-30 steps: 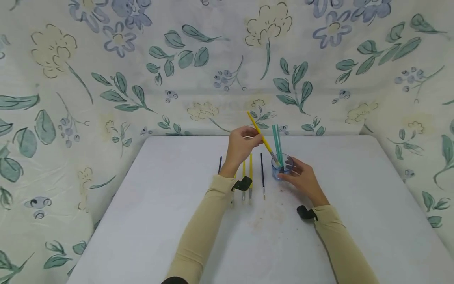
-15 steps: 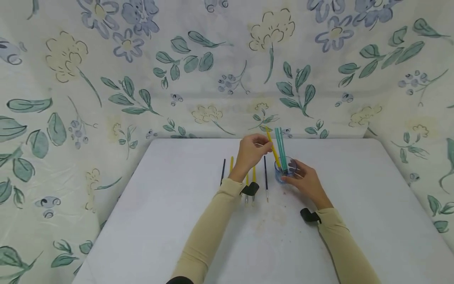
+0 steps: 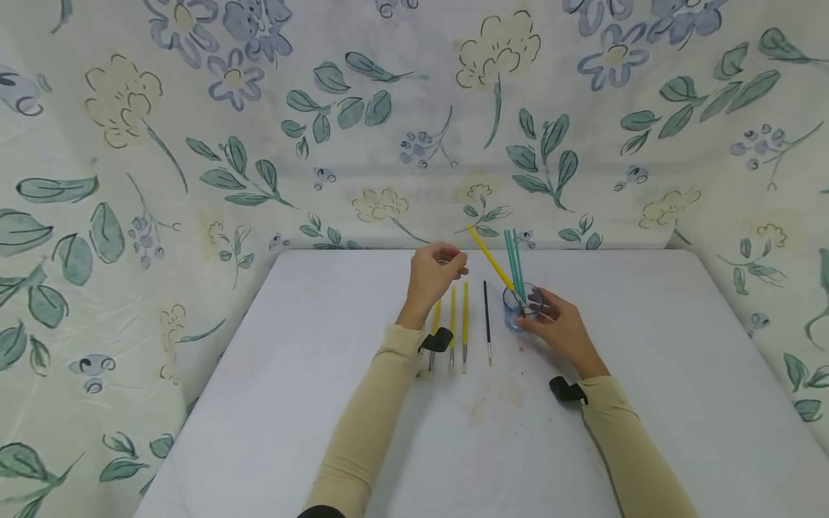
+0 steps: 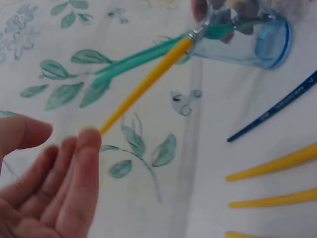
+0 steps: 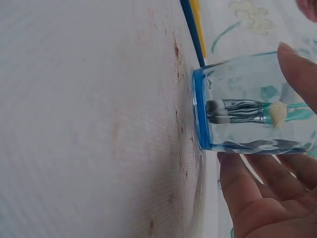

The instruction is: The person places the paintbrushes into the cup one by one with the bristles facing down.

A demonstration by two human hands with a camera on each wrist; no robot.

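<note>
The left hand (image 3: 432, 273) no longer holds the yellow brush (image 3: 492, 263): a second ago it pinched the handle above the glass cup (image 3: 522, 308), and now it is drawn back to the left, empty, fingers loosely curled. The yellow brush now stands on its own in the glass cup, bristle end down beside the green brushes (image 3: 514, 262), its handle leaning up and left.

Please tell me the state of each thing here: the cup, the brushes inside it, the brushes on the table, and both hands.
Cup: upright on the table, right hand around it.
Yellow brush: in the cup, leaning left, free.
Green brushes: standing in the cup.
Loose brushes: lying flat in a row.
Left hand: empty, fingers loose.
Right hand: grips the cup.
</note>
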